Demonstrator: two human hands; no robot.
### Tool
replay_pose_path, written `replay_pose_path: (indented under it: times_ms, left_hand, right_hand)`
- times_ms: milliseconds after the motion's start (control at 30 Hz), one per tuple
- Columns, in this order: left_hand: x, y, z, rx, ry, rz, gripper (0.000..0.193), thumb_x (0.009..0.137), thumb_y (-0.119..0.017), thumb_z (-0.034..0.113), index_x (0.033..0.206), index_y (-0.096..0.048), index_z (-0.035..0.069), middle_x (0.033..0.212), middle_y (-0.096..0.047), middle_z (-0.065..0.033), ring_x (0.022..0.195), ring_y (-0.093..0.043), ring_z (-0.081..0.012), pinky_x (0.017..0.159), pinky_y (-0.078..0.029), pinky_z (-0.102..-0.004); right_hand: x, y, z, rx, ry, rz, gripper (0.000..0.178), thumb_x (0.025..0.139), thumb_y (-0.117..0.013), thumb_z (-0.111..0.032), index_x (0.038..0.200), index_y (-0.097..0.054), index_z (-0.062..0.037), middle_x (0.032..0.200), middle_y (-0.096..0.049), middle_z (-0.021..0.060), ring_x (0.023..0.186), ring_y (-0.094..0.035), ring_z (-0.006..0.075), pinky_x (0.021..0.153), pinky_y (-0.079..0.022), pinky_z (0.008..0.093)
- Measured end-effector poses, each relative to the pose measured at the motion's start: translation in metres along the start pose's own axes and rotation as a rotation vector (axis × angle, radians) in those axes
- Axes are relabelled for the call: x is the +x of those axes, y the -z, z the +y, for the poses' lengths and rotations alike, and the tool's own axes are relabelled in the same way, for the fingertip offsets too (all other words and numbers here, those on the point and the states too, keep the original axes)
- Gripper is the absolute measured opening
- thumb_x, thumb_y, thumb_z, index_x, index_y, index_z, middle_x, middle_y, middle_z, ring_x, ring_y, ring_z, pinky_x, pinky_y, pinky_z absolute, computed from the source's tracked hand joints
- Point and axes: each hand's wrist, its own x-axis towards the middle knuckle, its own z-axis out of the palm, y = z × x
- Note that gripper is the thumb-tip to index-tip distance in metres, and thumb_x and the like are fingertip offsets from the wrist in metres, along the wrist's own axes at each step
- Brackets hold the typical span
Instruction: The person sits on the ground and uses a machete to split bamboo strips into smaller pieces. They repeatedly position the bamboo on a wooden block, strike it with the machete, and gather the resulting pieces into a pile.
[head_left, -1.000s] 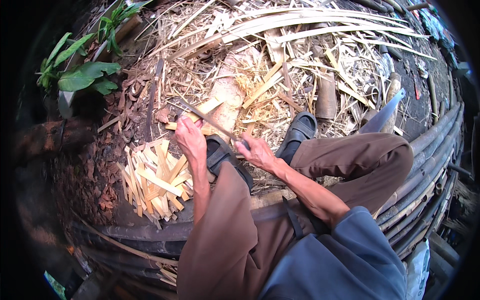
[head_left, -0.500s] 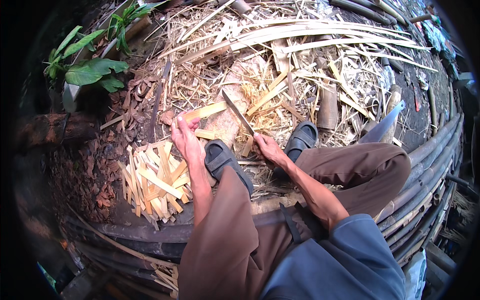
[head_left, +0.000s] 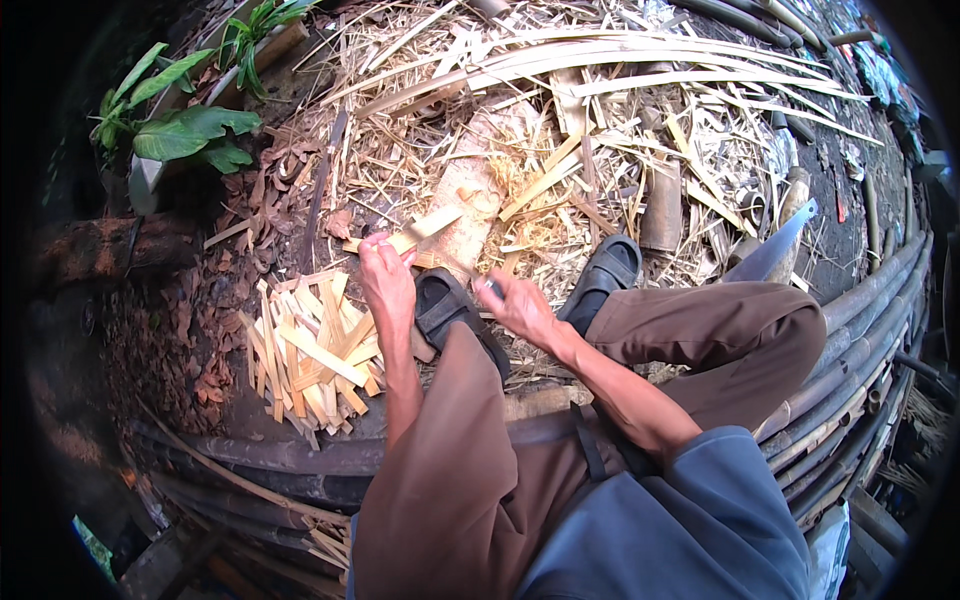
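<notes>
Left of your left sandal (head_left: 447, 308), heaped strips (head_left: 318, 352) are lying; right of it, your right hand (head_left: 525, 308) is gripping a knife (head_left: 491, 287); past its toe, your left hand (head_left: 387, 276) is pinching a pale strip (head_left: 436, 222), whose twisting could be turning the knife fingerward.

Dark ground (head_left: 245, 420) — beneath pale shavings (head_left: 385, 150), brown leaves (head_left: 270, 200), a pile of short slats (head_left: 320, 350).

A pale, flat strip (head_left: 428, 228) slanted up and rightward from the left hand (head_left: 386, 277), its far end free. The knife (head_left: 461, 267), blade blurred, pointed leftward from the right hand (head_left: 521, 305).
</notes>
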Motion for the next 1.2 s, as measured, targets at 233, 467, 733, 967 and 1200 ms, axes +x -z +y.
replay_pose_path:
  times_ms: [233,467,733,967,1200]
  left_hand:
    - [0.002,-0.003,-0.004,0.103,-0.063,0.049,0.022,0.102,-0.045,0.012,0.116,-0.05,-0.005,0.097,-0.064,-0.0252,0.082,-0.071,-0.0292,0.072,-0.06,-0.0359]
    - [0.002,-0.006,0.0,0.152,-0.049,0.044,0.021,0.103,-0.042,0.01,0.117,-0.05,-0.004,0.093,-0.065,-0.0257,0.082,-0.072,-0.0305,0.068,-0.06,-0.0358]
    - [0.011,0.0,-0.012,0.243,-0.117,-0.004,0.032,0.101,-0.035,0.011,0.122,-0.047,-0.01,0.109,-0.06,-0.0277,0.091,-0.07,-0.0333,0.081,-0.062,-0.0362]
    - [0.001,-0.01,-0.003,0.162,-0.116,0.075,0.019,0.102,-0.043,0.01,0.115,-0.05,-0.003,0.086,-0.069,-0.0253,0.079,-0.074,-0.0322,0.067,-0.059,-0.0382]
    - [0.001,-0.01,0.004,0.152,-0.153,0.01,0.023,0.101,-0.042,0.009,0.116,-0.049,-0.006,0.093,-0.066,-0.0264,0.086,-0.072,-0.0326,0.073,-0.061,-0.0386]
  right_hand:
    - [0.005,0.016,-0.006,-0.091,-0.034,-0.136,0.044,0.1,-0.053,-0.044,0.111,-0.058,-0.0014,0.069,-0.063,0.0291,0.07,-0.065,0.0477,0.067,-0.051,0.0554]
    - [0.001,0.007,0.009,-0.097,0.122,0.026,0.047,0.101,-0.051,-0.049,0.098,-0.059,-0.0024,0.061,-0.057,0.0205,0.058,-0.061,0.0352,0.056,-0.044,0.0497]
    - [0.004,0.005,0.018,-0.127,0.006,0.012,0.043,0.1,-0.053,-0.044,0.09,-0.058,-0.0022,0.065,-0.058,0.0261,0.062,-0.061,0.0429,0.061,-0.046,0.0529]
    - [0.002,0.011,0.021,-0.073,-0.041,-0.086,0.043,0.101,-0.05,-0.045,0.101,-0.059,-0.0033,0.065,-0.06,0.0267,0.064,-0.065,0.0441,0.06,-0.05,0.0538]
    - [0.002,0.016,0.043,-0.07,-0.114,-0.019,0.046,0.1,-0.051,-0.046,0.098,-0.061,-0.0005,0.078,-0.064,0.0317,0.081,-0.063,0.0517,0.072,-0.049,0.0559]
